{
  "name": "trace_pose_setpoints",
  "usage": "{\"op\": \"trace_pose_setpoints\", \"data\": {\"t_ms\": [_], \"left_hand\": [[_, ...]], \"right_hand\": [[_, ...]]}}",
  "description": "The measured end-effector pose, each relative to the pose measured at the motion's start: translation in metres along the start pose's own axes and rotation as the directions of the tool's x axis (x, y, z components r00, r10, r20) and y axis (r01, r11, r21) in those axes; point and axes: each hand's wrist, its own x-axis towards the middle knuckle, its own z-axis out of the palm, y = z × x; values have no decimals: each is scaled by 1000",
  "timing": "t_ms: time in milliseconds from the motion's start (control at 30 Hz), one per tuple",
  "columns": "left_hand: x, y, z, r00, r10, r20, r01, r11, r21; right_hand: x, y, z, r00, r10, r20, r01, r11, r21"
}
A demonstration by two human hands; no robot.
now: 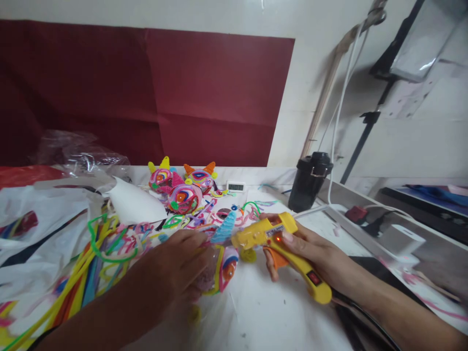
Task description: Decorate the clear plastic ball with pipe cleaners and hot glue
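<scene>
— Gripping the glue gun (281, 246), was it, that right hand (314, 253)?

— Yes. Its fingers were wrapped shut round the yellow handle, one finger curled on the orange trigger, and a red light showed on the body. The nozzle pointed left, its tip just beside a blue cone (224, 228).

— And the left hand (175, 265)?

— It lay palm down on the table (263, 312), fingers curved over a craft piece (223, 270) — a round thing of coiled pipe cleaners, pink, yellow and orange. The piece sat under and just past the fingertips, its right edge showing beyond them. Whether the fingers pinched it or only pressed on it, I could not tell; the hand hid the contact.

— Where was the cone relative to those fingers?

— Just above the fingertips, rising from the top of the piece, between the left hand and the nozzle.

— What lay around?

— Loose pipe cleaners (84, 273) spread out to the left, beside white plastic bags (44, 214). Behind the hands stood three finished masks (185, 187) with little horns, a small timer (236, 186) near them, and a black jar (310, 180) well to the right. A white cable (340, 112) ran down the wall — red paper (153, 87) covered most of that wall.
</scene>
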Motion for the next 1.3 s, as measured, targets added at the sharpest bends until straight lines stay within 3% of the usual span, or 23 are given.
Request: {"op": "trace_pose_setpoints", "data": {"t_ms": [467,700,1033,1133,1300], "left_hand": [[2,-3,-4,996,-57,67,64,992,-107],[5,-3,-3,999,-49,6,49,989,-143],[4,-2,-5,996,-75,54,82,987,-141],[3,-3,-6,993,-74,90,87,984,-152],[4,-3,-4,996,-71,56,79,986,-150]], "right_hand": [[-16,7,5,989,-113,-91,92,974,-206],[-22,9,7,983,-103,-155,50,947,-316],[-18,7,14,987,-106,-117,71,960,-272],[-18,7,13,988,-108,-113,82,974,-211],[-17,10,8,990,-116,-85,108,990,-94]]}}
